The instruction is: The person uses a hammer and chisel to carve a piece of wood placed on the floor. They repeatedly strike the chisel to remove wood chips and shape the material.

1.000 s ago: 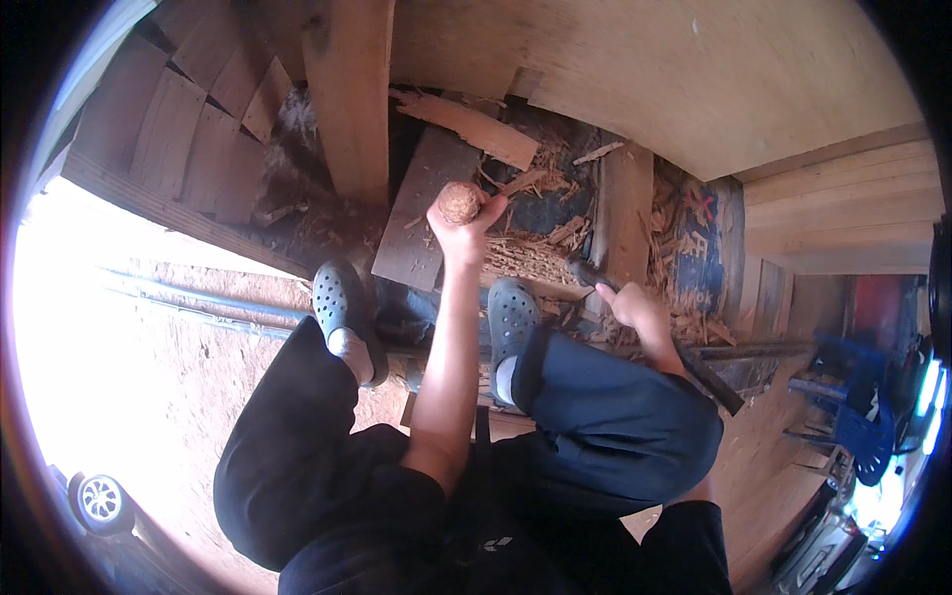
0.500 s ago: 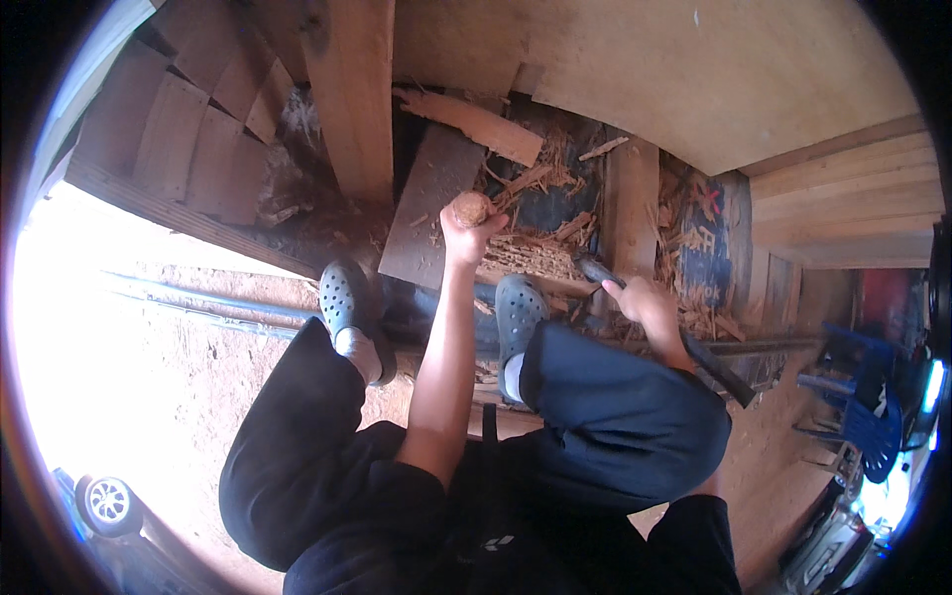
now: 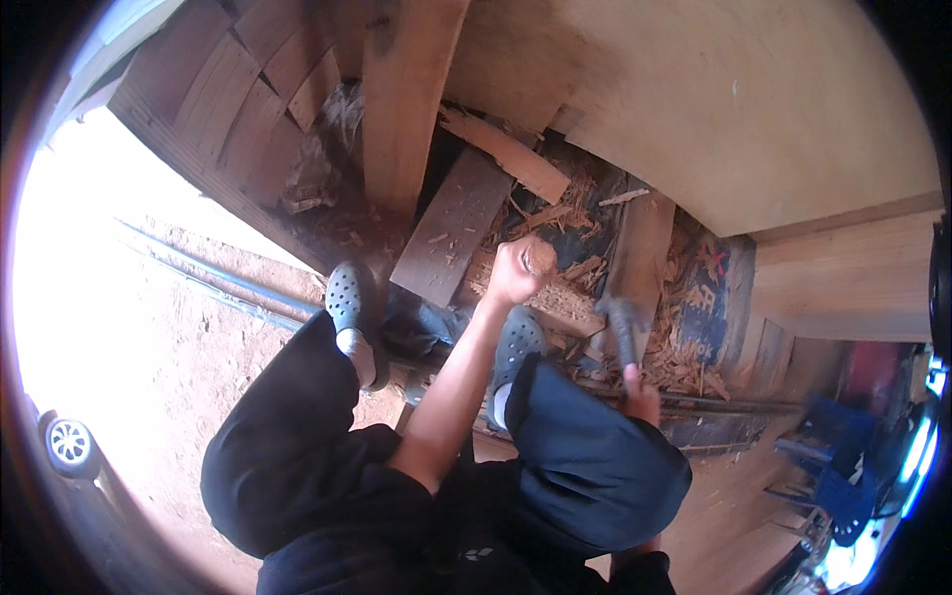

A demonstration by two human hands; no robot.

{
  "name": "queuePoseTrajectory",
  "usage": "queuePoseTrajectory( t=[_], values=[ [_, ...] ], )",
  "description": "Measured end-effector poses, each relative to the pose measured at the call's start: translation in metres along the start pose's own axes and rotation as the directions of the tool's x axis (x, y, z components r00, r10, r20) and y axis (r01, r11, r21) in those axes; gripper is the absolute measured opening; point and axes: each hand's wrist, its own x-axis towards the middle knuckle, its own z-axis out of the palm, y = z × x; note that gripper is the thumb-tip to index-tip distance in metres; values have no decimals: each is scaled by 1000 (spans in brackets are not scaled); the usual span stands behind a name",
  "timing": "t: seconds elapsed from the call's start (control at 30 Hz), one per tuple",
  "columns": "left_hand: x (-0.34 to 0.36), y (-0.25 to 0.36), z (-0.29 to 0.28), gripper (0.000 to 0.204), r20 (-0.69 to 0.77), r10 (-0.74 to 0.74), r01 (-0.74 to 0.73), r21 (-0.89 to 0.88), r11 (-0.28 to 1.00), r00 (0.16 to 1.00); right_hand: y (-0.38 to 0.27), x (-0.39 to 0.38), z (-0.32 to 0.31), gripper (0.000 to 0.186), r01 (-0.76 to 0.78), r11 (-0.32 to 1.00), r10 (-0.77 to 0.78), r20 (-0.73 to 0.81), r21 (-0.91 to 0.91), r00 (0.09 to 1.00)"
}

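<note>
My left hand [image 3: 511,273] is fisted around a small round wood piece [image 3: 540,258], held over the shavings [image 3: 555,297] by my grey clog [image 3: 516,342]. Right hand [image 3: 643,392] is wrapped on the hatchet [image 3: 623,322]. A glancing chop could catch my knuckles or foot. Versus a second ago, the hatchet's swung in nearer.

No packages, labels, signs or screens here

We find nothing of that kind around the upright wooden post [image 3: 402,99] — only bare boards, chips and dirt lie about it, and the blue and red shapes far to its right are too blurred for us to tell.
</note>
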Motion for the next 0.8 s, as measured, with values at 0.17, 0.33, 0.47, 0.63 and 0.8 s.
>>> queuePoseTrajectory(
  t=[0.17,0.33,0.47,0.63,0.8],
  values=[
    [2,6,0,21,16,36,-36,1,999,999,-78,-67,-98,68,371,802,-368,-102,467,924],
    [1,8,1,20,31,16,-16,-14,1000,999,-145,-91,-143,68,711,-80,-811,-460,699,362],
    [1,3,8,20,15,21,-20,-27,999,1000,-141,-52,-72,70,698,-304,-736,-625,648,260],
    [-1,-5,7,20,29,26,-27,29,999,999,-110,-13,2,58,435,897,-440,79,77,894],
    [-4,-10,6,19,-15,29,-30,-59,998,999,-120,-46,-69,53,499,821,-471,-166,278,866]
  ],
)
